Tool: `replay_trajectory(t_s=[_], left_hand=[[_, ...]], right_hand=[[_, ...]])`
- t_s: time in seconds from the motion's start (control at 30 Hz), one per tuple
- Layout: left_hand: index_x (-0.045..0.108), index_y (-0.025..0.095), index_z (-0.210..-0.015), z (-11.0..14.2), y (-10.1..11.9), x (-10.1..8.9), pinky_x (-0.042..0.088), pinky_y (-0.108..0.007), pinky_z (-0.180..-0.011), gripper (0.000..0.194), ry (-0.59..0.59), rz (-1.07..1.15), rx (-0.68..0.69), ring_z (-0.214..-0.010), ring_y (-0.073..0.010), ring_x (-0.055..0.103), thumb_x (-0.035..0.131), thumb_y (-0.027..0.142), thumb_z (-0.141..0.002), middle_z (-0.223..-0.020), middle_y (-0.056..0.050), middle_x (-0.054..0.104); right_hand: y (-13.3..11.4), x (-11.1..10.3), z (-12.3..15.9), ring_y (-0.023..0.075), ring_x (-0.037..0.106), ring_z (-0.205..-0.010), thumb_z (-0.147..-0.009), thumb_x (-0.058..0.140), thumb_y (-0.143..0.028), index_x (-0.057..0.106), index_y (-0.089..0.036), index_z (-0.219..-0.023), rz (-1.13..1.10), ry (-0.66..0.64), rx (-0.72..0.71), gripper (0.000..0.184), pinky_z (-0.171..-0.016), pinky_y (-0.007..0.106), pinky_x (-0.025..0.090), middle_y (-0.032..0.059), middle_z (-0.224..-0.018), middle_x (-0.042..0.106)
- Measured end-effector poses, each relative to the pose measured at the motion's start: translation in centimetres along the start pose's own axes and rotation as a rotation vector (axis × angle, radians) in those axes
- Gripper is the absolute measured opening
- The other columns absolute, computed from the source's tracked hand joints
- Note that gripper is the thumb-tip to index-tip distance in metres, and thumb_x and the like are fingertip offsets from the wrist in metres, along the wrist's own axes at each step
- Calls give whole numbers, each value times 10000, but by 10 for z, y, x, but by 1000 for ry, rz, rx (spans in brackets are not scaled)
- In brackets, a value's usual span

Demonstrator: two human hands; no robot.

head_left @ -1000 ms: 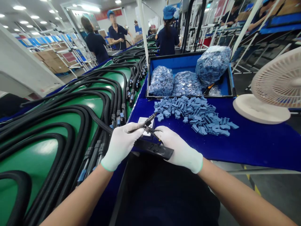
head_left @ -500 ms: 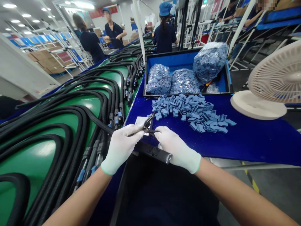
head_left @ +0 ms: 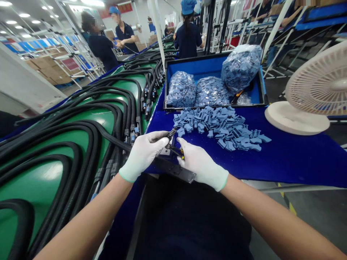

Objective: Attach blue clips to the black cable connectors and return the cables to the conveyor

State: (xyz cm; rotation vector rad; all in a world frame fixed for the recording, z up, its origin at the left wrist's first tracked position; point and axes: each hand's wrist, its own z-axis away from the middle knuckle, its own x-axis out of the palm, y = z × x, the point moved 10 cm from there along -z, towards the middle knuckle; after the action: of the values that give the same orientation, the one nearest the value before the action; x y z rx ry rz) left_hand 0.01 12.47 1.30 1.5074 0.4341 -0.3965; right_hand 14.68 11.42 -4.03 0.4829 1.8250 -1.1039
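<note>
Both my hands wear white gloves and meet at the near edge of the blue table (head_left: 284,159). My left hand (head_left: 142,153) is closed round the end of a black corrugated hose, pinching its ribbed connector (head_left: 171,134). My right hand (head_left: 202,164) is closed on thin black and yellow wires (head_left: 176,150) coming out of that connector. A flat black plate (head_left: 176,171) lies under both hands on the table edge. Just beyond my fingers is a heap of small grey-blue plastic clips (head_left: 219,126).
A blue tray (head_left: 214,65) holds three clear bags of clips. A white fan (head_left: 314,94) stands at the right. Several black hoses (head_left: 81,144) lie on the green conveyor (head_left: 48,177) at the left. People in dark shirts work at the far end.
Both hands have shifted slightly up and away from me, toward the clip heap, still holding the connector and wires. The camera has tipped a little.
</note>
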Motion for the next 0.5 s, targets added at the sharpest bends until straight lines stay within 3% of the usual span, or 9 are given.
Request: replay_trajectory(t_s=[0.1,0.3,0.4,0.5], left_hand=[[785,170,-1221,2,-6,1,613,-331,-867,423,43,13,-9,-956,-261,773,742,394,-865,-1080,-63,825],[800,173,-1209,0,-4,-5,611,-359,-905,435,147,-34,24,-992,-283,771,762,419,-852,-1087,-71,824],[800,186,-1205,-7,7,1,577,-375,-994,413,22,-47,46,-1090,-293,748,751,403,-857,-1156,-58,810],[792,200,-1203,-10,15,12,589,-386,-957,406,-151,11,10,-1053,-291,755,765,376,-837,-1134,-48,813]], right_hand=[[7,12,-5,233,654,-822,-1009,561,-360,613,-188,-1086,89,-61,14,195,-712,330,418,80,-969,704],[16,20,-20,216,661,-802,-1004,555,-312,642,-204,-1001,141,-51,-12,138,-675,318,379,58,-947,717],[15,15,-15,220,664,-795,-1041,504,-352,634,-206,-1009,131,-70,-19,197,-681,317,398,59,-938,717],[9,5,-3,230,672,-847,-1019,506,-259,628,-188,-1105,112,-116,-99,165,-740,324,454,75,-966,714]])
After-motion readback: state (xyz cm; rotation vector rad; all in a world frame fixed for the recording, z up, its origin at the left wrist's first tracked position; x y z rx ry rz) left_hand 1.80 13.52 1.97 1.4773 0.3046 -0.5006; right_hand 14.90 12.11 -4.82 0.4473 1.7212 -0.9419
